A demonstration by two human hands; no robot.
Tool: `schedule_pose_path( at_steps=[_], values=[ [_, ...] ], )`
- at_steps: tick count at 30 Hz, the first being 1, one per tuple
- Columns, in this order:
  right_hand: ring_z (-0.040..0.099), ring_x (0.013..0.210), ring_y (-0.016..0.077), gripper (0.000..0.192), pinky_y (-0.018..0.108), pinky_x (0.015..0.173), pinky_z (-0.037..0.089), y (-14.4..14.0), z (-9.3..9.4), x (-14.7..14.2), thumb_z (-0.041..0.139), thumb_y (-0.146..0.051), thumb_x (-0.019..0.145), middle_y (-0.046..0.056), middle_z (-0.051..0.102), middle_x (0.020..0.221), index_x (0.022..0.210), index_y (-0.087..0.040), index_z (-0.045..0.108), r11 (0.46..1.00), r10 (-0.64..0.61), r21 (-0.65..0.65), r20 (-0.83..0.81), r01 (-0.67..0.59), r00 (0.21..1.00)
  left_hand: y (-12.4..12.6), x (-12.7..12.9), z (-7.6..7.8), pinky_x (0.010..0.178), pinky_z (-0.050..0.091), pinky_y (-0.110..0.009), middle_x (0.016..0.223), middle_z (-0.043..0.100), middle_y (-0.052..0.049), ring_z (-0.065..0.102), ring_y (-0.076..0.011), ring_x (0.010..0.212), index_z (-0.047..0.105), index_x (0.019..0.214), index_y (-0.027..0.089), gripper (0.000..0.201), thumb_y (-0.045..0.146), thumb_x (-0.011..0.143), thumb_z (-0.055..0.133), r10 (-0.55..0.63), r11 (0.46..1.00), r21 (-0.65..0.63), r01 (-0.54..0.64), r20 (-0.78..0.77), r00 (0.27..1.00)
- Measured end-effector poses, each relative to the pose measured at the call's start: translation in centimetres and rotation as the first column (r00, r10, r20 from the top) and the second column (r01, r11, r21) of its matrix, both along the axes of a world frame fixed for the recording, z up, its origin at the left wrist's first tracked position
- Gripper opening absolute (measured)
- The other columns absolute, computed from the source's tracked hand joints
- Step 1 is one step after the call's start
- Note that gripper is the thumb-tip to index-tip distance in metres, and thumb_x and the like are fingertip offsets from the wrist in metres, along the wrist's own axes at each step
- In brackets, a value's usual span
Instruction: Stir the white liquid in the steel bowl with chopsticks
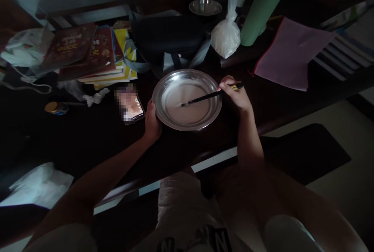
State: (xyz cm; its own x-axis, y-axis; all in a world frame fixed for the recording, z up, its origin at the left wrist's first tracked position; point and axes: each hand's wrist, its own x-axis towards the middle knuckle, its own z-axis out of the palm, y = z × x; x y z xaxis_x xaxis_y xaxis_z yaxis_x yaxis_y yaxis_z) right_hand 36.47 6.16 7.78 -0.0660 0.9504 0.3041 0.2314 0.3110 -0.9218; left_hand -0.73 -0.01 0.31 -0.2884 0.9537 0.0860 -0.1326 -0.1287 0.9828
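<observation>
Hands on plate (187,100) and chopsticks (212,96).

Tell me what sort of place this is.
Probably a room in a home, at a cluttered dark table used as a desk. A stack of books lies on it, with a phone and a tied plastic bag of white powder near the steel plate.

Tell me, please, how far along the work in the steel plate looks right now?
Done: a pale layer already lies in the plate. In hand: the left hand steadies its rim while the right hand holds a pencil, tip down in the layer. Left: the white bag behind is knotted shut. I cannot tell whether the layer is powder or liquid.
</observation>
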Motion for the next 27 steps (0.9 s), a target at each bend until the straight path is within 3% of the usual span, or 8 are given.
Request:
schedule_pose_path(
  at_steps=[3, 8, 12, 17, 22, 27],
  values=[
    [0.074, 0.104, 0.0294, 0.069, 0.056, 0.114, 0.063, 0.02, -0.07, 0.09, 0.091, -0.098, 0.096, 0.002, 0.067, 0.086, 0.074, -0.034, 0.081, 0.996, -0.087, 0.003, -0.030, 0.087, 0.996, 0.03, 0.00, -0.08, 0.150, 0.060, -0.057, 0.157, 0.094, -0.014, 0.077, -0.0404, 0.170, 0.093, 0.145, 0.030, 0.070, 0.090, 0.113, 0.079, -0.009, 1.000, -0.003, 0.009, 0.006, 1.000],
    [0.074, 0.102, 0.0289, 0.069, 0.056, 0.114, 0.062, 0.08, -0.20, 0.12, 0.095, -0.101, 0.090, 0.002, 0.070, 0.087, 0.077, -0.034, 0.085, 1.000, 0.012, -0.010, -0.011, -0.013, 1.000, 0.12, 0.21, -0.15, 0.151, 0.059, -0.060, 0.153, 0.094, -0.016, 0.080, -0.0409, 0.164, 0.094, 0.140, 0.026, 0.076, 0.094, 0.108, 0.083, 0.013, 1.000, 0.009, -0.013, 0.020, 1.000],
    [0.071, 0.100, 0.0283, 0.071, 0.055, 0.112, 0.061, 0.13, -0.31, 0.17, 0.090, -0.102, 0.094, 0.002, 0.066, 0.086, 0.075, -0.034, 0.083, 0.998, -0.051, 0.027, -0.061, 0.053, 0.997, 0.20, 0.27, -0.16, 0.152, 0.059, -0.060, 0.150, 0.096, -0.012, 0.082, -0.0404, 0.162, 0.095, 0.133, 0.028, 0.075, 0.097, 0.102, 0.087, 0.015, 1.000, -0.005, -0.014, 0.045, 0.999],
    [0.071, 0.100, 0.0290, 0.076, 0.056, 0.112, 0.061, 0.00, -0.05, -0.04, 0.091, -0.108, 0.086, 0.002, 0.067, 0.084, 0.073, -0.034, 0.083, 1.000, 0.011, 0.000, -0.026, -0.011, 1.000, 0.12, -0.05, -0.07, 0.151, 0.059, -0.057, 0.153, 0.095, -0.014, 0.081, -0.0406, 0.162, 0.094, 0.127, 0.025, 0.074, 0.095, 0.105, 0.086, 0.022, 1.000, -0.009, -0.022, 0.028, 0.999],
    [0.071, 0.102, 0.0300, 0.076, 0.058, 0.114, 0.062, -0.04, 0.13, 0.10, 0.090, -0.108, 0.088, 0.002, 0.064, 0.084, 0.071, -0.034, 0.079, 0.996, -0.089, 0.001, -0.051, 0.089, 0.995, 0.14, 0.07, -0.27, 0.149, 0.061, -0.059, 0.151, 0.095, -0.013, 0.081, -0.0414, 0.162, 0.093, 0.132, 0.028, 0.073, 0.095, 0.105, 0.084, 0.025, 1.000, -0.013, -0.024, 0.041, 0.999],
    [0.073, 0.100, 0.0297, 0.069, 0.059, 0.114, 0.063, 0.04, -0.06, 0.17, 0.093, -0.102, 0.090, 0.002, 0.067, 0.085, 0.077, -0.035, 0.085, 1.000, 0.010, -0.003, -0.013, -0.010, 1.000, 0.26, 0.03, -0.68, 0.150, 0.060, -0.059, 0.153, 0.094, -0.014, 0.080, -0.0416, 0.162, 0.092, 0.132, 0.027, 0.075, 0.097, 0.105, 0.084, 0.021, 1.000, 0.009, -0.021, 0.032, 0.999]
  ],
)
